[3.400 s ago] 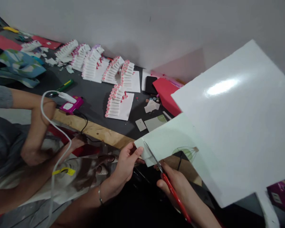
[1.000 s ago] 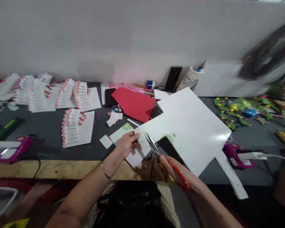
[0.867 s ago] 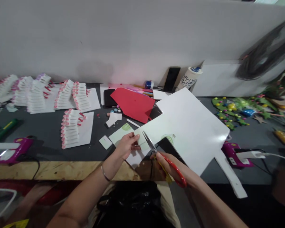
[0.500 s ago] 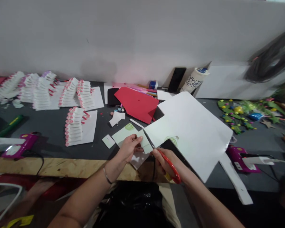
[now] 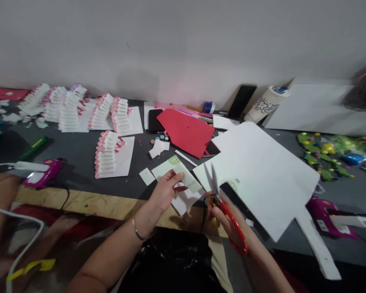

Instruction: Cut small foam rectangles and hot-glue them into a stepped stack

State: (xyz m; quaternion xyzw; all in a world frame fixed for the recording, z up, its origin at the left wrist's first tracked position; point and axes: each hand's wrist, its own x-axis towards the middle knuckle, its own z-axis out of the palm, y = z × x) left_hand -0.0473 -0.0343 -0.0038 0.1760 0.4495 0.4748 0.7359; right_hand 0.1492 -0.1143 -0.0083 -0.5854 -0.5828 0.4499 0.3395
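Left hand's [image 5: 163,190] fingers pinch a pale-green paper piece [image 5: 191,179] above other papers [image 5: 183,204] at the counter's [image 5: 79,150] front edge. Right hand's [image 5: 227,228] fingers wrapped round red-handled scissors [image 5: 215,188], blades spread, near big white sheet [image 5: 265,175]. Cup [image 5: 264,105] has black swirly print; purple power strip [image 5: 319,209] markings too small to read.

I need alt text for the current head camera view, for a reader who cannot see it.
A person's right hand holds red-handled scissors, blades open; the left hand holds a small pale paper piece. A large white sheet and a red sheet lie on the table.
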